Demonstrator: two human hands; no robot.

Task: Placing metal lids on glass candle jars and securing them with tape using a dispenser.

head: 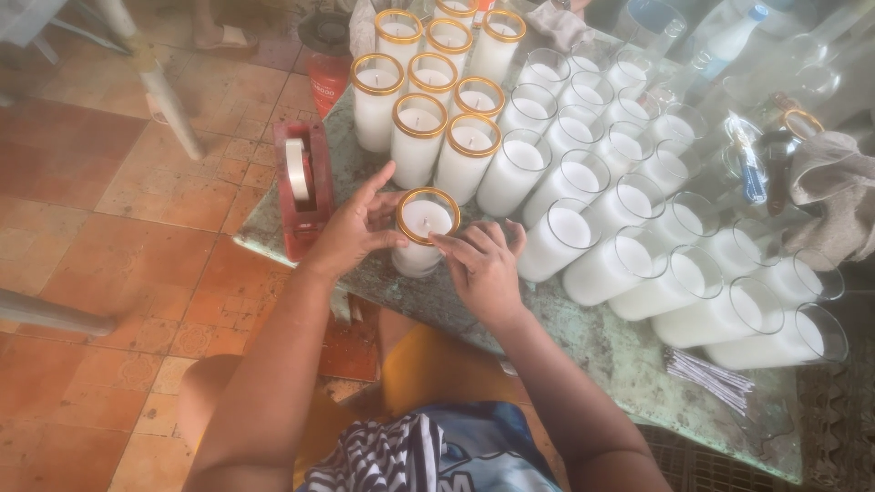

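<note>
Head view: left hand cupped the side of a glass candle with a gold rim band, fingers curled on it, forefinger raised beside the rim. Right hand pinched the band at the rim's near edge with its fingertips. Candle stood upright between both hands, close to the table's near edge. Red tape dispenser sat just left of the left hand at the table corner. Banded candles were grouped beyond the hands; plain candles filled the right. Bare tabletop lay near the right wrist; wick bundle further right.
</note>
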